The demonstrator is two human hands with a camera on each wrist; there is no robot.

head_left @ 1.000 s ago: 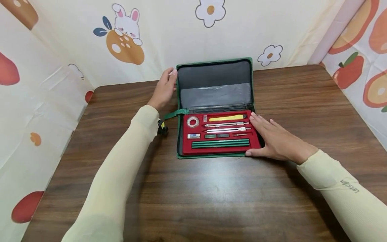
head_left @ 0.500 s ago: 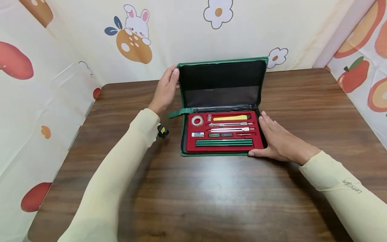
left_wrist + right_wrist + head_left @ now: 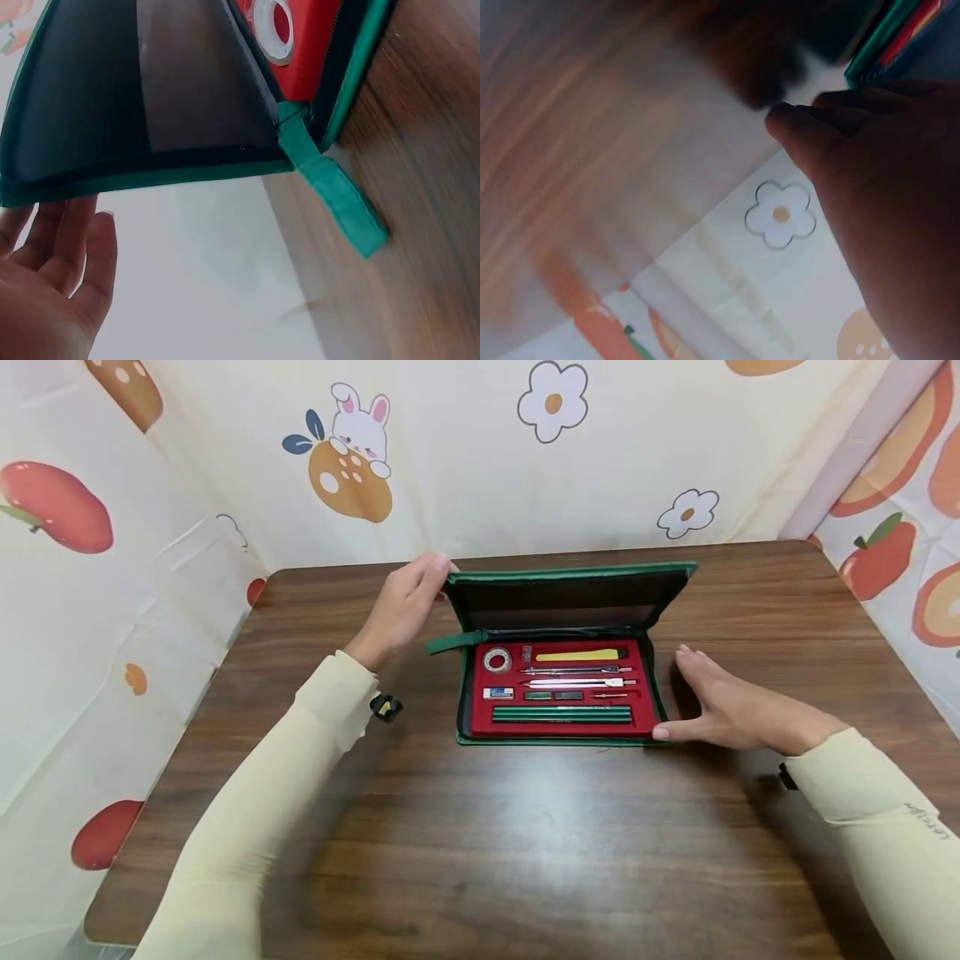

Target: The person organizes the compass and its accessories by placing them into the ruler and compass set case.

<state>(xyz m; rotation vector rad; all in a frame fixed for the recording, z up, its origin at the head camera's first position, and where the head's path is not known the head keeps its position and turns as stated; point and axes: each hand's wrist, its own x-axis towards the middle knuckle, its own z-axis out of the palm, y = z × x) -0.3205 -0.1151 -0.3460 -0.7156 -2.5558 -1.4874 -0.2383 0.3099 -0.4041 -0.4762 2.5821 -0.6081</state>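
Green case: lies on the brown table (image 3: 525, 843) in front of the person, its near rim (image 3: 555, 742) toward them; in the head view it appears a little farther right than a second ago, though the view itself has shifted too.
Lid: a second ago leaned back with its dark inside and clear pocket well in sight; now the lid (image 3: 555, 597) tilts forward over the rear of the case, its upper edge lower and nearer, the pocket foreshortened.
Left hand: the left hand (image 3: 397, 610) is at the same upper left corner of the lid as before, now lower; its fingers lie fairly straight behind the panel, pressing rather than clenched, tips hidden.
Right hand: the right hand (image 3: 731, 706) grasps nothing; its thumb touches the near right corner of the case, while the fingers, earlier along the right side, now stand apart from it.
Red tray: the red tray (image 3: 482, 717) keeps its contents in the same slots: white ring (image 3: 486, 661), yellow cutter (image 3: 576, 655), silver compass (image 3: 579, 682), eraser (image 3: 498, 693), green pencils (image 3: 561, 714).
Strap: the green strap (image 3: 457, 642) sticks out left at the hinge, as before.
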